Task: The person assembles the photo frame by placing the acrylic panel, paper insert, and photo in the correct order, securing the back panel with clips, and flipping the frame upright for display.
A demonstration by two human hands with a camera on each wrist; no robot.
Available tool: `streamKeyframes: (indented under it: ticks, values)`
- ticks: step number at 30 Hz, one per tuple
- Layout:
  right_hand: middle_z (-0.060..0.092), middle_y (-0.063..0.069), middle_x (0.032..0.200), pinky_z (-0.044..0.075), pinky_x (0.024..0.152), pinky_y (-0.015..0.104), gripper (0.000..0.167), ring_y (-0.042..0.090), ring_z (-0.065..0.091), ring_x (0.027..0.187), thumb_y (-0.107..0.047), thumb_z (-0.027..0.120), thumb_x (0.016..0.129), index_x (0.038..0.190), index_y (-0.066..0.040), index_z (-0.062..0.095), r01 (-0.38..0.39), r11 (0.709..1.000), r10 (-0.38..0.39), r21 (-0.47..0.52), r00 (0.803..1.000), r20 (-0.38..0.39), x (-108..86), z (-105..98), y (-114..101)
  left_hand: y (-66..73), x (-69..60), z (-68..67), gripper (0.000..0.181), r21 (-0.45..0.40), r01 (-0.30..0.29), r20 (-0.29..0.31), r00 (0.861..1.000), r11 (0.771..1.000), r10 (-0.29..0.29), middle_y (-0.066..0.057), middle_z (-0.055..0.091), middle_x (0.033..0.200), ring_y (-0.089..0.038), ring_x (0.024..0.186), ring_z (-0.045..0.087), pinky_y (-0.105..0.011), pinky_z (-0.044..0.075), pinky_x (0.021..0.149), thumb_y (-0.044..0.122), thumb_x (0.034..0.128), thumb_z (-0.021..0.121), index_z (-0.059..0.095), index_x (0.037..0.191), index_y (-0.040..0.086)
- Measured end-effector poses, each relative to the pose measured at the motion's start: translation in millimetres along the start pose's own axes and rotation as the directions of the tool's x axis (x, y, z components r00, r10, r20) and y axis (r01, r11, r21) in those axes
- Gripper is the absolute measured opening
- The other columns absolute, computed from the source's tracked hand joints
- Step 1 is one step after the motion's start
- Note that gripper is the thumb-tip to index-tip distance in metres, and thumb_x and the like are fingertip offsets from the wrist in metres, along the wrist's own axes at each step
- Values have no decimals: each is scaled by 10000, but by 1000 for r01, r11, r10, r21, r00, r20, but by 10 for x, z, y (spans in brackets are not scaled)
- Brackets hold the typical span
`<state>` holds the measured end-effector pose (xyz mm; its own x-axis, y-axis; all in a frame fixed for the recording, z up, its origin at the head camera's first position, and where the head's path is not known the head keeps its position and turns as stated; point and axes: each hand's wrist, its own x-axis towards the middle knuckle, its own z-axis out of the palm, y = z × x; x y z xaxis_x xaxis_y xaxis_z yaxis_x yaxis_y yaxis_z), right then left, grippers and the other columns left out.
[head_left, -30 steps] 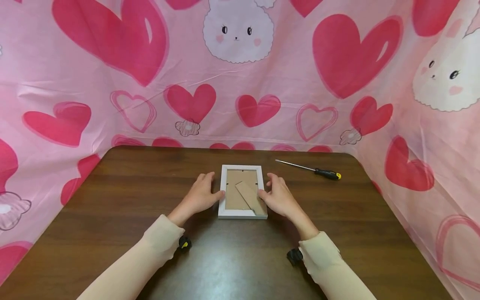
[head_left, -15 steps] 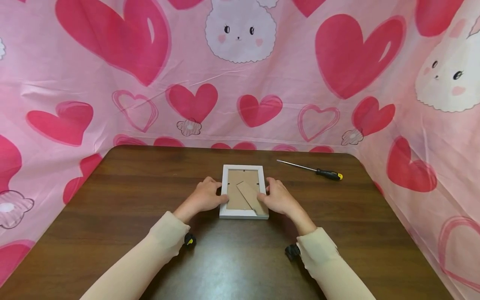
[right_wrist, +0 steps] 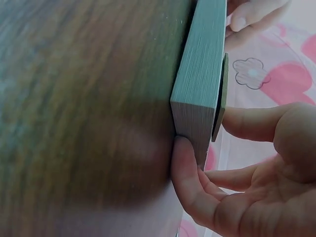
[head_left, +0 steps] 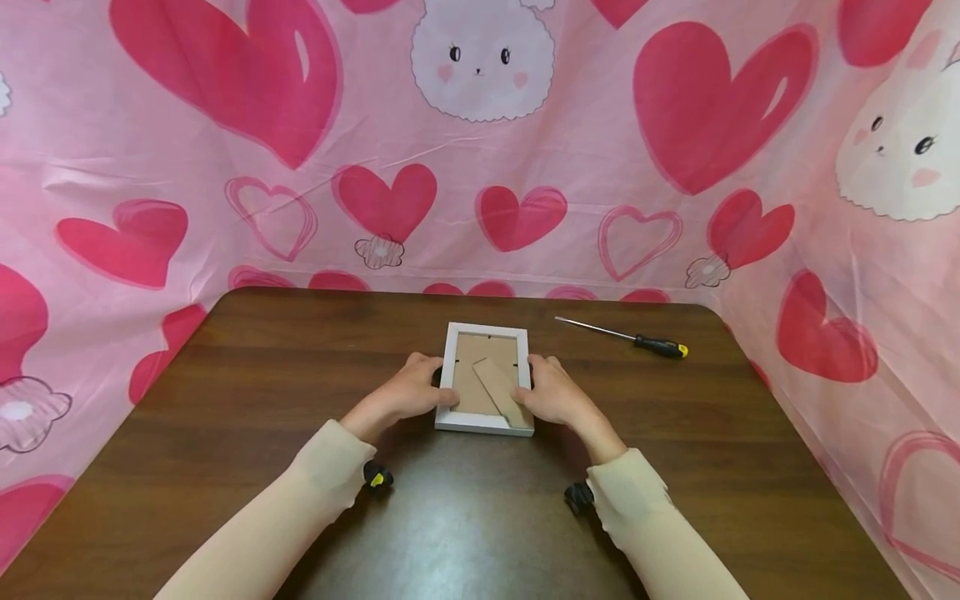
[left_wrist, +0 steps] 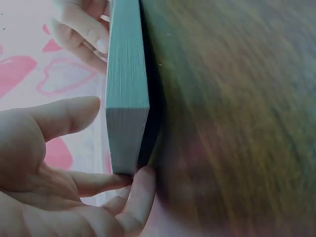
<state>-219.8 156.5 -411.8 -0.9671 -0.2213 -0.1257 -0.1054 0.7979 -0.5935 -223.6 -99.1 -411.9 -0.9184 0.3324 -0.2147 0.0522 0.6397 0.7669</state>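
Observation:
A white picture frame is held back side up at the table's middle, its brown backing and slanted easel stand showing. My left hand grips its left edge, thumb on top. On the opposite edge, my right hand holds it with the thumb by the stand. In the left wrist view, fingertips of the left hand reach under the frame's side, above a dark gap. The right wrist view has fingers of the right hand against the side wall. The frame's front is hidden.
A screwdriver with a black and yellow handle lies right of the frame, toward the back of the brown wooden table. Pink cloth with hearts and rabbits hangs behind and beside the table.
Both hands have closed in on the frame's sides and taken hold of it. The frame has since shifted slightly and appears a little raised. The screwdriver stays put.

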Motion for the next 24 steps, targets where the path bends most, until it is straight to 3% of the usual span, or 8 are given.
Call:
streamKeyframes:
  ticks: [10, 17, 21, 24]
  values:
    - [572, 290, 1313, 521, 1058, 538, 665, 369, 553, 1214, -169, 720, 1001, 1502, 156, 427, -10, 998, 9, 64, 1000, 10, 4, -4, 3, 3, 7, -26, 825, -245, -43, 95, 993, 969, 68, -209, 579, 1358, -331, 1198, 558, -502, 443, 1087, 128, 934, 773, 311, 1607, 10]
    - [572, 282, 1258, 652, 791, 408, 628, 313, 662, 1057, -125, 696, 1020, 1505, 150, 407, -19, 975, 9, 221, 999, 49, 8, 24, 10, 35, -25, 6, 967, -240, -82, -4, 997, 967, 83, -206, 564, 1362, -325, 1155, 579, -513, 452, 1085, 94, 844, 853, 274, 1616, 13]
    - [600, 269, 1187, 664, 707, 387, 608, 296, 722, 951, -95, 678, 1029, 1500, 163, 394, -16, 948, -7, 319, 998, 69, 34, 22, 26, 85, -40, 11, 1060, -196, -50, -60, 997, 979, 39, -230, 489, 1416, -343, 1193, 529, -523, 424, 1118, 141, 832, 866, 215, 1661, 28]
    - [567, 271, 1213, 665, 712, 391, 667, 289, 738, 888, -113, 678, 1031, 1537, 161, 342, -26, 940, -2, 340, 997, 80, 45, -2, 29, 106, -52, 17, 1142, -159, -17, -90, 996, 987, 3, -239, 426, 1454, -355, 1206, 503, -526, 415, 1130, 190, 822, 881, 151, 1687, 37]
